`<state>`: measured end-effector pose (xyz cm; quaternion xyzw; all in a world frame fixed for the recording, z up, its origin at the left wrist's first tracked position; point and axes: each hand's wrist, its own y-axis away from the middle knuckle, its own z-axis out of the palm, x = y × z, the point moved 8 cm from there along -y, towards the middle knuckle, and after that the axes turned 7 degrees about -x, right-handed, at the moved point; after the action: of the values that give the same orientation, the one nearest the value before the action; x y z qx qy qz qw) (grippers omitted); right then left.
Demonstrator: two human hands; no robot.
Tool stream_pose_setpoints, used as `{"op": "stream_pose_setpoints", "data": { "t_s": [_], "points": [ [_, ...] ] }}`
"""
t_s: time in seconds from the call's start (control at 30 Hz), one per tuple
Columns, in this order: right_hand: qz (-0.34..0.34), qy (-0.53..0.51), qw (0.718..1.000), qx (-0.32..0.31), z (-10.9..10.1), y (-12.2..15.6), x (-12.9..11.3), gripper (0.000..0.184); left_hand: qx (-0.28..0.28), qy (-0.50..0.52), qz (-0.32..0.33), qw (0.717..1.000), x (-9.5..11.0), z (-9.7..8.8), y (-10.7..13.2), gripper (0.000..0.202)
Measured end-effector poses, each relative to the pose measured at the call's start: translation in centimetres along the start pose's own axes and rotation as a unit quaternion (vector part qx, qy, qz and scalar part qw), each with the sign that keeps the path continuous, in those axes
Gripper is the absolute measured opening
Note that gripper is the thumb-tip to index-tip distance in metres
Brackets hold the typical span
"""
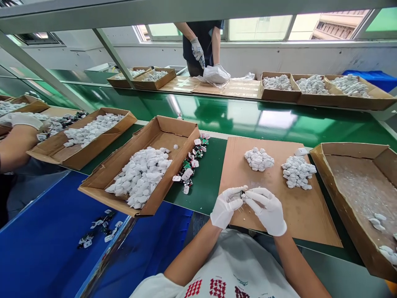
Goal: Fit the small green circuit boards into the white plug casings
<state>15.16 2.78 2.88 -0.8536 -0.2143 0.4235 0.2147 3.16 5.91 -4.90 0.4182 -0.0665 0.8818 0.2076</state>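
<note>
My left hand [226, 207] and my right hand [267, 209], both in white gloves, meet over the front of a brown cardboard sheet [279, 215]. Their fingertips are closed on a small dark-and-white piece [242, 193], mostly hidden by the fingers, so its kind cannot be made out. Tiny white crumbs lie on the cardboard below. Beyond my hands are two heaps of small white lumpy pieces, a left heap [259, 159] and a right heap [298, 171]. Left of the cardboard, small green circuit boards with white parts [188, 166] lie in a row.
A cardboard box [173, 128] with white pieces stands left, another box [356, 174] with a few pieces right. A blue bin [46, 248] sits below left. Across the green conveyor [229, 111], a gloved person [201, 45] handles a plastic bag; another person's hand [23, 120] is far left.
</note>
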Motion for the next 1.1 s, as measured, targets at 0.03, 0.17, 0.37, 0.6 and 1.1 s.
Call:
{"op": "stream_pose_setpoints", "data": {
  "t_s": [0.03,0.17,0.37,0.6,1.1],
  "points": [
    [-0.009,0.01,1.0,-0.006,0.1,-0.1,-0.1,0.024,-0.003,-0.015,0.003,1.0,0.0,0.0,0.0,0.041],
    [-0.023,0.049,0.998,-0.032,0.1,-0.5,-0.3,0.025,-0.008,-0.055,0.004,0.998,0.2,0.2,0.0,0.042],
    [0.006,-0.039,0.996,-0.077,0.5,-0.6,-0.2,0.038,-0.019,-0.114,0.044,0.992,1.4,1.5,0.5,0.041],
    [0.06,-0.051,0.997,0.025,0.3,0.1,-0.4,0.026,0.037,-0.13,0.069,0.988,1.5,1.0,0.9,0.035],
    [0.029,-0.05,0.998,0.023,-0.2,-0.5,-1.6,0.016,0.009,-0.062,0.08,0.995,0.7,2.7,1.8,0.057]
  ]
}}
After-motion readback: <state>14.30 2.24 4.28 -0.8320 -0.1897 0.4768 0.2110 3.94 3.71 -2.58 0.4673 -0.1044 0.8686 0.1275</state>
